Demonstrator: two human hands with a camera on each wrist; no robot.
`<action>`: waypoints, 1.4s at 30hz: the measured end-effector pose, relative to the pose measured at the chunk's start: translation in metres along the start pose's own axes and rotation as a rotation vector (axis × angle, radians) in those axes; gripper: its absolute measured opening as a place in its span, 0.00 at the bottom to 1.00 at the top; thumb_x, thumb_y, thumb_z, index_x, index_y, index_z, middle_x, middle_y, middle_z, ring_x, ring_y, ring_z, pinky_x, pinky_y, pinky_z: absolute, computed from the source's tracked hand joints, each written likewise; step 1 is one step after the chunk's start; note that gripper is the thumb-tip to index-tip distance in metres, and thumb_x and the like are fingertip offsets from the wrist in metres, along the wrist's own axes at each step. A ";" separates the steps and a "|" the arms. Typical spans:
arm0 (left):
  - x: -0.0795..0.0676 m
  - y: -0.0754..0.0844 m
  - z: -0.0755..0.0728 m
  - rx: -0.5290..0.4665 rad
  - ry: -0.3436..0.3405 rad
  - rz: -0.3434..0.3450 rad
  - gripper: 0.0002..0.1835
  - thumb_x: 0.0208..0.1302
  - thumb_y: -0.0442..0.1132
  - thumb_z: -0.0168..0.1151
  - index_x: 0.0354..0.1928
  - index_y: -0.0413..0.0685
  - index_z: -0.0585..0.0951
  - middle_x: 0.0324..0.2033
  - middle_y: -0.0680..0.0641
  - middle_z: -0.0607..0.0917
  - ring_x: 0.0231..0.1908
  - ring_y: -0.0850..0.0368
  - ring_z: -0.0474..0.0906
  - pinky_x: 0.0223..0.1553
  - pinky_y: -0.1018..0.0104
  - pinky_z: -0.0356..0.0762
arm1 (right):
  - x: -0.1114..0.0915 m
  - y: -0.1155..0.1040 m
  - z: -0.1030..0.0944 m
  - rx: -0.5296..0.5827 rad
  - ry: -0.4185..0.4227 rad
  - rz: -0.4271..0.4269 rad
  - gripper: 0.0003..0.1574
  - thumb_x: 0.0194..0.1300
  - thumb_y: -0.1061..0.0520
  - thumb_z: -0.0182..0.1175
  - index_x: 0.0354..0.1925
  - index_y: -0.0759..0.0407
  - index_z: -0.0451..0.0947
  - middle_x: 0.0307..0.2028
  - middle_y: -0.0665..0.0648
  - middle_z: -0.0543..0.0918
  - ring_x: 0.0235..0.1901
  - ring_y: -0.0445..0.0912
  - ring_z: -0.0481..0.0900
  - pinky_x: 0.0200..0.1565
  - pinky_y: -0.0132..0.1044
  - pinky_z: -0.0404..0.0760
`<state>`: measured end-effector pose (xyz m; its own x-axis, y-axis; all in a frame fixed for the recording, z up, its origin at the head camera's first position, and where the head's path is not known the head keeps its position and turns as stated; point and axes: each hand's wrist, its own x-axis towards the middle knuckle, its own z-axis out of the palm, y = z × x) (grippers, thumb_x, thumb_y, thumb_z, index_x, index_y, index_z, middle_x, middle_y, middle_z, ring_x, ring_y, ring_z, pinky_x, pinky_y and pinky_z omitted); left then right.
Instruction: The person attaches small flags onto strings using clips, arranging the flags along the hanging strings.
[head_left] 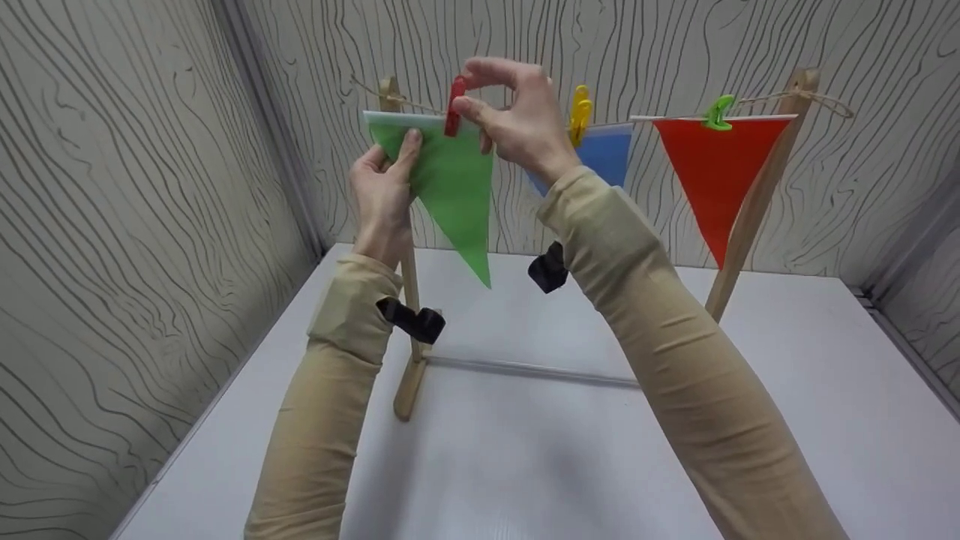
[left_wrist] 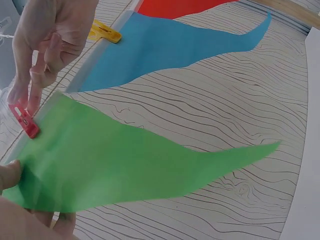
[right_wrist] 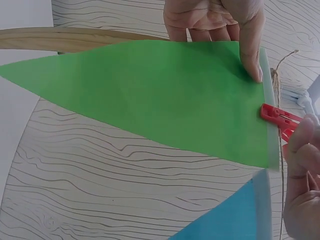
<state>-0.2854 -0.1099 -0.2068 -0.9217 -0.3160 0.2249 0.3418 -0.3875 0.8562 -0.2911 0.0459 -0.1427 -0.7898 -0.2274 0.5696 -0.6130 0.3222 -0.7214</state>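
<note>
A green triangular pennant (head_left: pixel 457 180) with a white top edge hangs at the left end of a twine line, its tip pointing down. My left hand (head_left: pixel 386 184) pinches its upper left corner, thumb in front and fingers behind, as the right wrist view shows. At the top edge, my right hand (head_left: pixel 525 116) pinches the handle end of a red clothespin (head_left: pixel 454 106) between thumb and fingers. The clothespin's jaws overlap the white strip and the green cloth below it. Beside this pennant hangs a blue pennant (left_wrist: pixel 160 47), partly behind my right hand in the head view.
A yellow clothespin (head_left: pixel 580 116) sits on the blue pennant's top edge, and a green clothespin (head_left: pixel 718 112) on a red pennant (head_left: pixel 720 172). Wooden posts, one at right (head_left: pixel 750 210), carry the twine above a white table (head_left: pixel 487 450). Wood-patterned walls (head_left: pixel 150 262) enclose the table.
</note>
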 end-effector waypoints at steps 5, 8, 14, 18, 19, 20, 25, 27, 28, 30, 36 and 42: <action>-0.003 -0.003 -0.006 0.022 -0.030 0.057 0.23 0.63 0.40 0.66 0.58 0.38 0.78 0.56 0.38 0.82 0.56 0.48 0.81 0.59 0.57 0.77 | -0.006 0.003 -0.002 0.000 0.029 -0.029 0.32 0.63 0.59 0.64 0.65 0.59 0.70 0.58 0.58 0.79 0.17 0.36 0.73 0.23 0.26 0.77; -0.006 -0.006 -0.009 0.065 -0.037 0.107 0.24 0.64 0.41 0.65 0.60 0.37 0.76 0.56 0.37 0.82 0.56 0.48 0.81 0.58 0.57 0.78 | -0.012 0.004 -0.006 0.029 0.053 -0.028 0.32 0.63 0.60 0.64 0.65 0.58 0.70 0.58 0.57 0.79 0.17 0.37 0.75 0.23 0.28 0.78; -0.012 -0.011 -0.018 0.114 0.011 0.147 0.22 0.64 0.41 0.66 0.55 0.34 0.78 0.52 0.34 0.84 0.50 0.49 0.85 0.52 0.61 0.82 | -0.028 0.008 -0.013 0.116 0.080 -0.053 0.31 0.63 0.63 0.63 0.64 0.59 0.70 0.59 0.57 0.77 0.16 0.39 0.74 0.22 0.29 0.77; -0.018 -0.019 -0.026 0.155 0.049 0.184 0.19 0.63 0.40 0.67 0.51 0.34 0.81 0.48 0.33 0.85 0.45 0.49 0.87 0.49 0.61 0.84 | -0.045 0.017 -0.017 0.118 0.106 -0.132 0.29 0.64 0.64 0.63 0.63 0.62 0.72 0.59 0.56 0.77 0.16 0.37 0.74 0.22 0.28 0.76; -0.020 -0.021 -0.028 0.162 0.051 0.191 0.18 0.63 0.40 0.67 0.50 0.34 0.81 0.47 0.32 0.85 0.45 0.48 0.87 0.50 0.60 0.83 | -0.050 0.020 -0.018 0.112 0.115 -0.150 0.29 0.63 0.65 0.63 0.62 0.62 0.72 0.59 0.57 0.78 0.17 0.37 0.75 0.23 0.28 0.77; -0.021 -0.025 -0.030 0.170 0.052 0.203 0.18 0.63 0.40 0.67 0.50 0.34 0.81 0.47 0.32 0.85 0.45 0.48 0.87 0.50 0.59 0.83 | -0.055 0.023 -0.019 0.101 0.122 -0.166 0.28 0.63 0.65 0.63 0.62 0.63 0.73 0.59 0.57 0.78 0.18 0.37 0.76 0.24 0.27 0.77; -0.032 -0.043 -0.040 0.243 0.058 0.256 0.15 0.63 0.39 0.66 0.48 0.35 0.83 0.44 0.33 0.86 0.43 0.50 0.87 0.48 0.63 0.84 | -0.083 0.044 -0.028 0.011 0.150 -0.275 0.25 0.64 0.64 0.63 0.59 0.66 0.74 0.56 0.62 0.80 0.23 0.38 0.80 0.29 0.27 0.81; -0.038 -0.052 -0.044 0.300 0.064 0.281 0.15 0.63 0.39 0.66 0.47 0.36 0.83 0.43 0.35 0.87 0.42 0.53 0.87 0.46 0.67 0.83 | -0.094 0.055 -0.031 -0.021 0.162 -0.311 0.24 0.64 0.64 0.63 0.58 0.67 0.75 0.54 0.63 0.80 0.25 0.37 0.81 0.31 0.26 0.83; -0.041 -0.056 -0.047 0.330 0.065 0.295 0.15 0.63 0.39 0.67 0.48 0.36 0.83 0.42 0.36 0.88 0.42 0.54 0.87 0.46 0.69 0.83 | -0.100 0.061 -0.033 -0.038 0.167 -0.326 0.23 0.64 0.64 0.63 0.58 0.67 0.75 0.54 0.64 0.80 0.25 0.35 0.81 0.32 0.26 0.83; -0.047 -0.064 -0.053 0.393 0.069 0.327 0.15 0.63 0.39 0.67 0.48 0.37 0.83 0.42 0.39 0.88 0.43 0.55 0.86 0.45 0.71 0.82 | -0.112 0.073 -0.036 -0.068 0.182 -0.340 0.22 0.64 0.65 0.63 0.57 0.67 0.75 0.53 0.64 0.81 0.28 0.33 0.81 0.34 0.26 0.83; -0.062 -0.090 -0.073 0.542 0.063 0.446 0.15 0.62 0.38 0.67 0.48 0.38 0.84 0.43 0.41 0.88 0.46 0.52 0.85 0.54 0.62 0.79 | -0.151 0.111 -0.042 -0.138 0.226 -0.380 0.23 0.58 0.71 0.66 0.54 0.66 0.78 0.50 0.63 0.83 0.33 0.32 0.81 0.34 0.22 0.82; -0.077 -0.123 -0.095 0.694 0.065 0.495 0.14 0.61 0.40 0.69 0.46 0.42 0.85 0.42 0.45 0.89 0.49 0.50 0.84 0.60 0.53 0.74 | -0.198 0.155 -0.049 -0.219 0.289 -0.389 0.27 0.49 0.77 0.68 0.50 0.67 0.80 0.44 0.63 0.84 0.34 0.33 0.80 0.33 0.16 0.77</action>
<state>-0.2393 -0.1205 -0.3734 -0.6763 -0.3660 0.6393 0.4930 0.4201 0.7619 -0.2294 0.1863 -0.3479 -0.4483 -0.1162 0.8863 -0.8168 0.4562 -0.3533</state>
